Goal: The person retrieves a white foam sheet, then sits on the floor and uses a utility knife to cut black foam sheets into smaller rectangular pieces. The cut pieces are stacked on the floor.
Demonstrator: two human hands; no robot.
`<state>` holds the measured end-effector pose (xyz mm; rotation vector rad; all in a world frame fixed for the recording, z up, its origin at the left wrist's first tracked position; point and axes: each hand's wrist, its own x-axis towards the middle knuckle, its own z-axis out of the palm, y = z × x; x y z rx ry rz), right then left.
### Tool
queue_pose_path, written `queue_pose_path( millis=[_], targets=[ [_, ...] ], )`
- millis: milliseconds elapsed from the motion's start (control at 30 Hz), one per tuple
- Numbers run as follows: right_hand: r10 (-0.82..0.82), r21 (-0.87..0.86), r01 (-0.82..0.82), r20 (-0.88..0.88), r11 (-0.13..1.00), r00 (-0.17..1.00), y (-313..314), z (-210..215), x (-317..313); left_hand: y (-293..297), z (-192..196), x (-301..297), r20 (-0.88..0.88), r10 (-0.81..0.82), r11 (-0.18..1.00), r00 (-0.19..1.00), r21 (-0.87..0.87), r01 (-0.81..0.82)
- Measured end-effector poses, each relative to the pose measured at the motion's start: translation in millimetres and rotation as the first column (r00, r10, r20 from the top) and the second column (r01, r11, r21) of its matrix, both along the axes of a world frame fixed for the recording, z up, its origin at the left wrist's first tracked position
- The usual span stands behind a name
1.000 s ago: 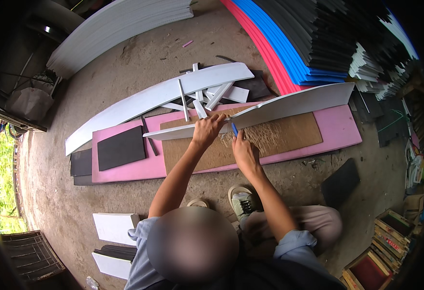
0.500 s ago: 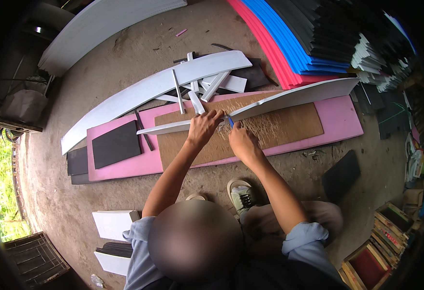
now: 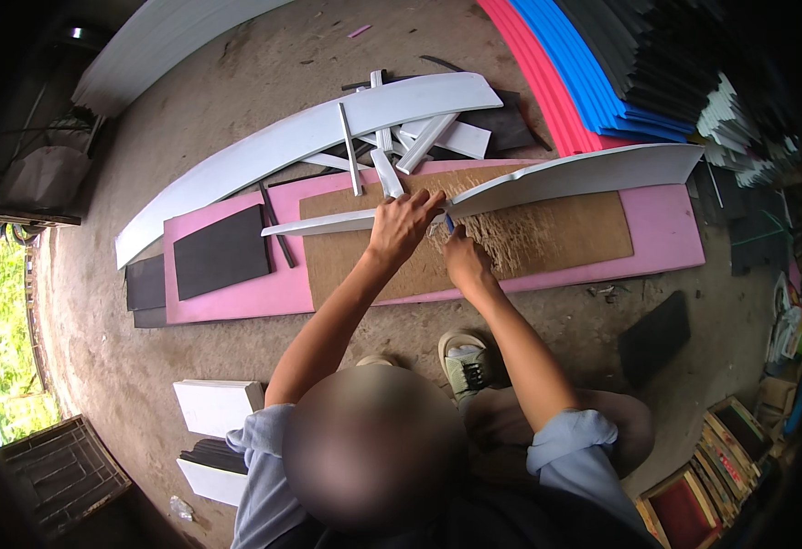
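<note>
A long white foam board (image 3: 593, 177) stands on edge across a scored brown board (image 3: 556, 233), its right part raised toward the far right. My left hand (image 3: 406, 225) grips the foam board near its middle, fingers curled over the edge. My right hand (image 3: 468, 260) is closed around a slim blue tool (image 3: 449, 222) that looks like a utility knife. Its tip meets the foam board just right of my left fingers; the blade itself is too small to make out. Under the brown board lies a pink foam sheet (image 3: 662, 233) on the floor.
A black sheet (image 3: 222, 252) lies on the pink sheet's left end. Beyond are a long white board (image 3: 263, 178) and several white offcuts (image 3: 428, 142). Red, blue and black foam stacks (image 3: 593, 82) stand at far right. White blocks (image 3: 218, 407) and wooden frames (image 3: 694, 499) lie nearby.
The whole view has shifted slightly. My hands stay close together on the foam board, and less of the blue tool shows. The foam board's right part looks smoother, without its earlier kink.
</note>
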<state>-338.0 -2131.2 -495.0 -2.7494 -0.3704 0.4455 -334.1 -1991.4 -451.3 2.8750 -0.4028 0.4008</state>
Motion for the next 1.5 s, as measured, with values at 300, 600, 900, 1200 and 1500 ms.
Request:
queue_pose_path(
  millis=[300, 600, 900, 1200, 1500],
  targets=[
    [0.016, -0.121, -0.008, 0.063, 0.993, 0.998, -19, -48, -27, -5, 6, 6, -0.113, 0.036, 0.997, 0.993, 0.076, -0.028],
    [-0.121, 0.144, 0.141, -0.136, 0.98, 0.983, -47, 62, -7, 83, 129, -3, 0.335, 0.255, 0.964, 0.907, -0.158, -0.212],
    [0.016, 0.882, 0.339, -0.364, 0.327, 0.931, -26, 112, 21, 144, 161, -56, -0.179, 0.387, -0.257, 0.905, -0.963, -0.081],
    [-0.071, 0.872, 0.476, -0.47, 0.116, 0.88, 107, 94, 1, 80, 29, -99, -0.316, 0.01, -0.265, 0.949, -0.915, -0.303],
    [-0.098, 0.761, 0.412, -0.424, 0.501, 0.9, 113, -1, 14, 133, -53, -155, -0.727, 0.335, -0.769, 0.599, -0.578, -0.273]
  ],
)
